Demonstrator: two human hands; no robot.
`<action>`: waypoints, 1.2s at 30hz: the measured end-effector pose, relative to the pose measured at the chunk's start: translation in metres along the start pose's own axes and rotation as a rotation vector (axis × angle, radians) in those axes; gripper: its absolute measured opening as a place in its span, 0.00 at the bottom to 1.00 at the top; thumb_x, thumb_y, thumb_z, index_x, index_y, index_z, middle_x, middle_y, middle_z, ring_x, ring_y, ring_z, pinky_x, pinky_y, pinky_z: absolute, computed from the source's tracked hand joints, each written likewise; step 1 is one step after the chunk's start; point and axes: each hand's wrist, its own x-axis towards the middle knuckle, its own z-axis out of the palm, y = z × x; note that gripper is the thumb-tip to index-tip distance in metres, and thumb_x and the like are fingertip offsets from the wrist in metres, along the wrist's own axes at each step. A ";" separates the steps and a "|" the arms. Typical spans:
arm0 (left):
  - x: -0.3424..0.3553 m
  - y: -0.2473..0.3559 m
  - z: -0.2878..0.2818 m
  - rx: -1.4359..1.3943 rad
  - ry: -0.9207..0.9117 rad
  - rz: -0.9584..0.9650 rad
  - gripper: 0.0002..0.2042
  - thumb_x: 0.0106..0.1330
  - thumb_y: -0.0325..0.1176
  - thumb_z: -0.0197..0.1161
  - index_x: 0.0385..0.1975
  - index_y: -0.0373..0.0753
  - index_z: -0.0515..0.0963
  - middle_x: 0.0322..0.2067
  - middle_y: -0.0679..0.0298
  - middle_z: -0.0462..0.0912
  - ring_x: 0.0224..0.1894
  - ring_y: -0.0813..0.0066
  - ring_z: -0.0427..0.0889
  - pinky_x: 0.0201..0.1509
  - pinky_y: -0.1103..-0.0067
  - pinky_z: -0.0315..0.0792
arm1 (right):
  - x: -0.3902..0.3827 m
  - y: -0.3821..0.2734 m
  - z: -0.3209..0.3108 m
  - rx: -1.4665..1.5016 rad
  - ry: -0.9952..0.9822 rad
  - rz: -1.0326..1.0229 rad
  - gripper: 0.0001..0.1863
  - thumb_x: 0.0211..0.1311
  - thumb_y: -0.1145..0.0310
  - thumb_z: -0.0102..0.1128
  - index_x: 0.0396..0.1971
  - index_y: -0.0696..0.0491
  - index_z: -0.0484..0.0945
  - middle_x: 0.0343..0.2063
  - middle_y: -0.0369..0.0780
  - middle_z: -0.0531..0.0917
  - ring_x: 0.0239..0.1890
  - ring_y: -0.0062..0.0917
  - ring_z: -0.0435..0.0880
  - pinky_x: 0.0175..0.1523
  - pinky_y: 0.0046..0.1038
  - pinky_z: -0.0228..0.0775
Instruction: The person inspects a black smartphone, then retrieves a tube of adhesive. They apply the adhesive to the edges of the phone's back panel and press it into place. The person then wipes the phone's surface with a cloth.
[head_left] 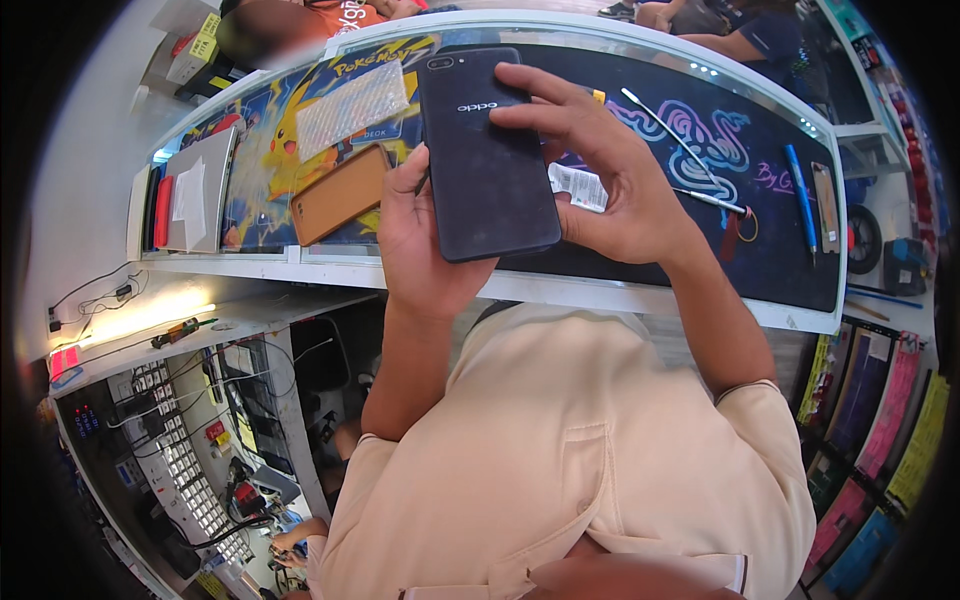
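Observation:
A dark smartphone (488, 180) is held up over the counter with its back toward me, camera at the top left. My left hand (425, 240) grips it from the lower left, the thumb along its left edge and the other fingers hidden beneath. The fingertips of my right hand (610, 165) rest on the upper part of the phone's back, while its thumb is by the lower right edge. Left of the phone, a brown phone case (340, 195) lies on the printed mat, below a bubble-wrap sheet (352, 110). A small white packet (578, 187) is partly behind my right hand.
On the dark mat (650, 270) lie a thin metal tool (670, 137), a slim silver tool (708, 200) and a blue pen (800, 195). Folders (195, 195) stand at the counter's left end. Other people (740, 40) are across the counter. Cables and a power strip fill the lower left.

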 end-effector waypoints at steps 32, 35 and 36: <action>-0.006 -0.012 -0.016 0.753 0.224 0.366 0.39 0.62 0.30 0.73 0.65 0.37 0.52 0.59 0.50 0.69 0.54 0.66 0.79 0.56 0.72 0.80 | -0.028 -0.013 0.055 0.092 0.210 0.301 0.34 0.65 0.81 0.68 0.70 0.55 0.69 0.54 0.43 0.85 0.54 0.24 0.84 0.61 0.27 0.76; -0.006 -0.003 -0.015 0.937 0.243 0.232 0.36 0.62 0.32 0.74 0.63 0.37 0.56 0.49 0.55 0.78 0.48 0.70 0.81 0.52 0.74 0.79 | -0.032 -0.009 0.059 0.329 0.249 0.459 0.32 0.65 0.80 0.69 0.69 0.55 0.70 0.56 0.43 0.82 0.58 0.23 0.81 0.63 0.27 0.75; -0.005 0.001 -0.016 1.027 0.229 0.225 0.34 0.62 0.33 0.74 0.62 0.37 0.58 0.47 0.57 0.79 0.47 0.71 0.81 0.51 0.75 0.79 | -0.033 -0.008 0.059 0.429 0.242 0.481 0.32 0.65 0.80 0.69 0.68 0.56 0.71 0.55 0.42 0.82 0.56 0.23 0.81 0.62 0.27 0.75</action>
